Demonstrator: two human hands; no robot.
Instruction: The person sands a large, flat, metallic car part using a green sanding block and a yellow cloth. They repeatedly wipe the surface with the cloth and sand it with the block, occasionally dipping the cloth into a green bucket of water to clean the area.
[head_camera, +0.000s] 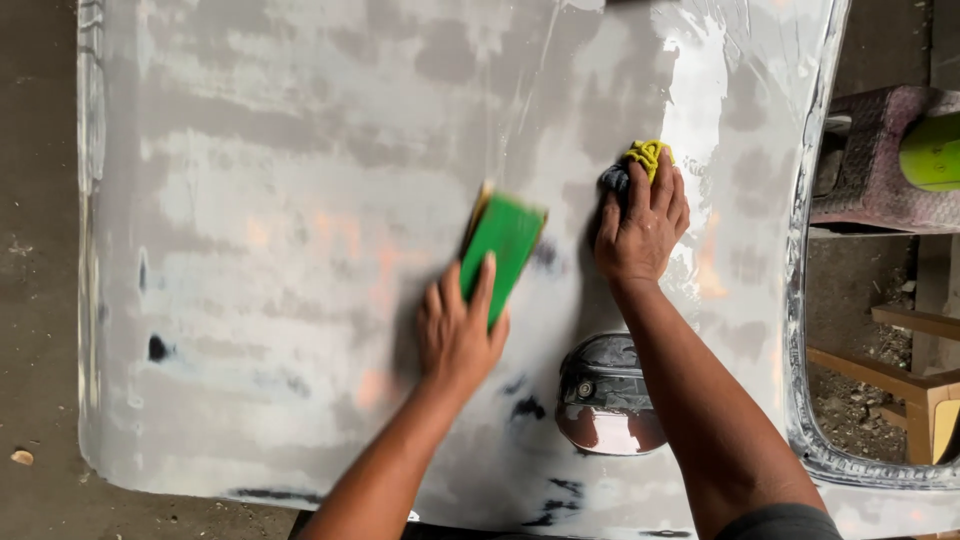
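A grey, sanded car door panel (280, 200) lies flat below me, patchy with filler and wet at the right. My left hand (455, 335) presses a green sanding block (505, 245) flat on the panel near its middle. My right hand (642, 225) holds a bunched yellow and dark cloth (640, 160) against the panel, to the right of the block. The door handle recess (605, 390) sits between my forearms.
The window opening's frame (800, 300) curves along the right. Past it stand a worn pink block (880, 160) with a lime-green object (932, 152) on it, and wooden slats (900, 375) over dirt. Concrete floor (40, 300) lies at the left.
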